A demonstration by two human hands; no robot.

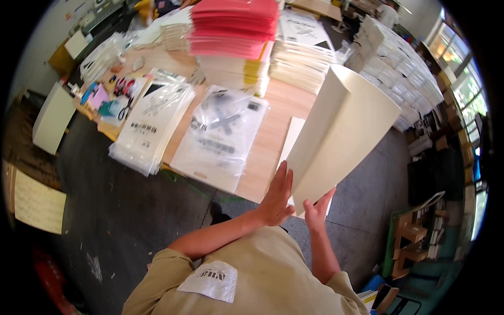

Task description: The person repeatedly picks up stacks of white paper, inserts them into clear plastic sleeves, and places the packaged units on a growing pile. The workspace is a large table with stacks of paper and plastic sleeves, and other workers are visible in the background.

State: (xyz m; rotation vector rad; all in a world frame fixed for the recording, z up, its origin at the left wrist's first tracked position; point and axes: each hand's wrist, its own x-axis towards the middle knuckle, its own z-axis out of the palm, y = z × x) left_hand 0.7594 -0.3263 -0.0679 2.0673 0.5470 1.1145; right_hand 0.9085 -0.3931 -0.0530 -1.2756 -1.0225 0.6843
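Note:
A large cream sheet of stiff paper (336, 142), bent over into a curved fold, stands tilted above the table's right front edge. My left hand (277, 197) lies against its lower left side, fingers stretched out and thumb apart. At the lower right corner, my right hand (317, 210) grips the sheet's edge, its thumb toward me and its fingers partly hidden. Beneath the sheet, a flat pale sheet (295, 131) shows on the table. Left of my hands lies a cream printed folder in a clear plastic bag (223, 131).
More bagged folders (149, 123) are stacked along the wooden table (268, 121). A tall pile of red and pink sheets (233, 26) stands behind, beside stacked cream folders (302, 58). Scissors (126, 107) lie at the left. White wrapped stacks (396, 73) stand beyond the right side.

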